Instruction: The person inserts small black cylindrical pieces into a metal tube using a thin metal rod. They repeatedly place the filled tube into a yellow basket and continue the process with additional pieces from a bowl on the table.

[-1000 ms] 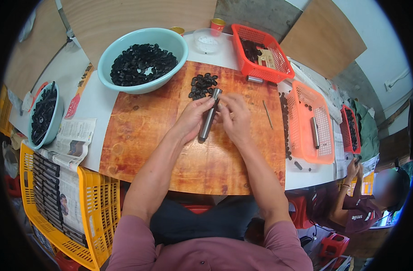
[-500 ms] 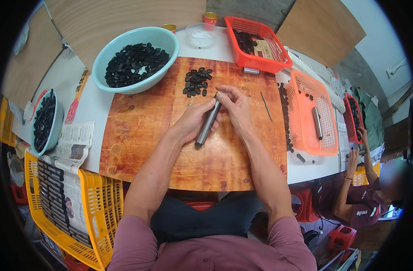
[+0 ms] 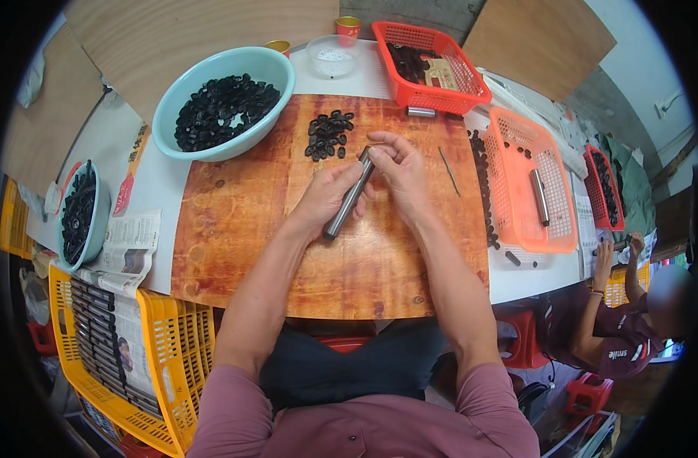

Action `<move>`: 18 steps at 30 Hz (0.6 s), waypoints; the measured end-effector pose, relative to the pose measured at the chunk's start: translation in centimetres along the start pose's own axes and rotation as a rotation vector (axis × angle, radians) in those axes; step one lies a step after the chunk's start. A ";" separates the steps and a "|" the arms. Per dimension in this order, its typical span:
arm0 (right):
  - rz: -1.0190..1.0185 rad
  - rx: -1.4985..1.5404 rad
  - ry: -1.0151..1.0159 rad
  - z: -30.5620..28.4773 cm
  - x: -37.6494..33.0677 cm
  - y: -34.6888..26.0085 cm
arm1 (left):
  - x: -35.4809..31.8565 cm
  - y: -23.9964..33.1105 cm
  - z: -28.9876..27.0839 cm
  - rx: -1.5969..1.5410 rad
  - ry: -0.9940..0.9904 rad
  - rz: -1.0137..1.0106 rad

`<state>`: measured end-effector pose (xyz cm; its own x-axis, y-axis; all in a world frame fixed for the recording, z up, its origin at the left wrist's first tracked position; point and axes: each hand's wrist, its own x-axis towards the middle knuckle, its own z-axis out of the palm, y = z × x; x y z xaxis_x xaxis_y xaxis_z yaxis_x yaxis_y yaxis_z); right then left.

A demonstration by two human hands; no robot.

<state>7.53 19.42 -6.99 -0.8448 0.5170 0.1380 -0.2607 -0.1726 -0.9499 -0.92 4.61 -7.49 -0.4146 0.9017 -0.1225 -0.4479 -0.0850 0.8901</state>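
Note:
My left hand (image 3: pixel 327 197) grips a long grey metal tube (image 3: pixel 347 200) slanted over the wooden board (image 3: pixel 234 229). My right hand (image 3: pixel 399 166) pinches at the tube's upper end, fingertips closed around it; whether a small black piece is between them I cannot tell. A small heap of black ring-shaped parts (image 3: pixel 327 135) lies on the board just beyond the hands. A thin metal rod (image 3: pixel 449 170) rests to the right of my right hand.
A teal bowl (image 3: pixel 275 62) full of black parts stands at the back left, a smaller bowl (image 3: pixel 102 221) at far left. Red basket (image 3: pixel 471 80) behind, orange tray (image 3: pixel 564 221) right, yellow crate (image 3: pixel 166 359) with newspaper lower left. Another person sits at right.
The view has shifted slightly, so everything sits lower in the picture. Both hands stay on the tube in much the same pose, right fingers working at its top end.

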 end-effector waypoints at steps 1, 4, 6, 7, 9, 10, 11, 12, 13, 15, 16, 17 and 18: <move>-0.008 0.008 -0.004 -0.2 0.1 0.1 | 0.0 0.1 0.2 0.027 0.010 0.019; -0.012 0.012 -0.009 -0.4 0.2 -0.1 | 0.4 -0.4 -0.3 0.105 -0.007 0.033; -0.015 0.008 -0.006 -0.6 0.2 -0.2 | 0.5 -0.6 0.0 0.105 -0.012 0.071; -0.020 0.007 -0.004 -0.8 0.2 -0.2 | 0.5 -0.6 0.2 0.105 -0.016 0.090; -0.022 0.010 -0.002 -1.0 0.3 -0.2 | 0.4 -0.6 0.4 0.135 -0.005 0.068; -0.019 0.015 -0.001 -1.1 0.3 -0.2 | 0.3 -0.6 0.4 0.150 0.001 0.056; -0.016 0.020 -0.001 -1.2 0.2 -0.2 | 0.4 -0.9 0.1 0.189 -0.006 0.038; -0.008 0.023 -0.006 -1.2 0.3 -0.3 | 0.5 -1.0 -0.2 0.229 -0.009 0.024; 0.000 0.026 -0.010 -1.1 0.2 -0.4 | 0.5 -1.0 -0.4 0.269 -0.013 0.010; 0.009 0.029 -0.028 -1.1 0.1 -0.6 | 0.3 -0.9 0.0 0.295 0.037 0.057; 0.011 0.029 -0.041 -1.2 0.0 -0.7 | 0.2 -0.8 0.2 0.309 0.062 0.081; 0.013 0.029 -0.054 -1.3 0.0 -0.7 | 0.2 -0.8 0.2 0.333 0.074 0.077; 0.006 0.037 -0.065 -1.4 0.0 -0.7 | 0.2 -0.8 0.1 0.361 0.085 0.072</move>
<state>8.31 20.70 -6.72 -0.8745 0.4609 0.1512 -0.2714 -0.2067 -0.9400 -0.57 4.89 -8.15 -0.5058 0.8592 -0.0769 -0.1135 0.0221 0.9933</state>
